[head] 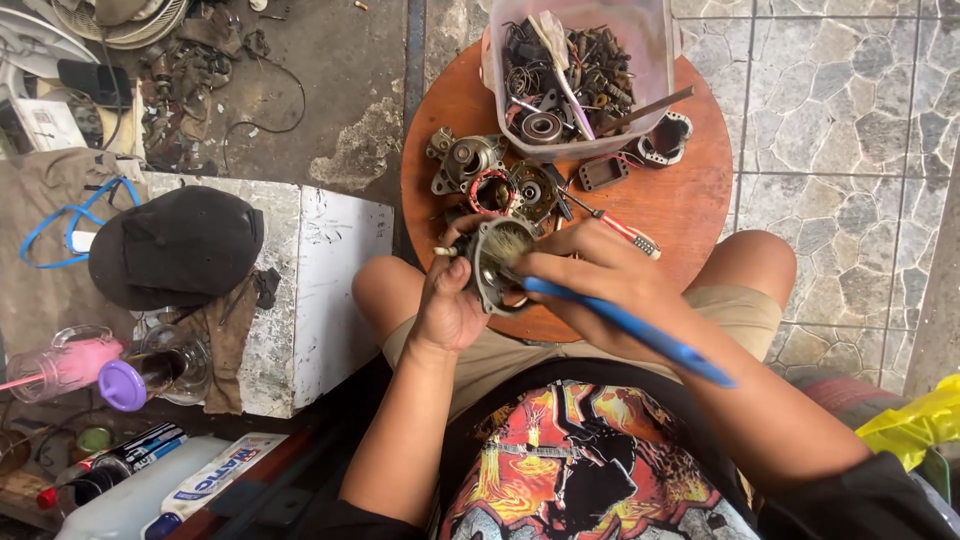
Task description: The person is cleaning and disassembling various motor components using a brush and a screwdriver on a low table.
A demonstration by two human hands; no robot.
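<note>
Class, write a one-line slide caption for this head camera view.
Left hand holds a round metal part while the right hand brushes it with a blue-handled brush over a round wooden table.

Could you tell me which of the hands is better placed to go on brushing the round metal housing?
The right hand, probably: it already grips the blue-handled brush, bristles against the round metal housing. The left hand is occupied holding that housing.

Metal parts (490, 180) and a plastic tub (580, 70) crowd the round table's (690, 200) far side; its right stays open.
</note>
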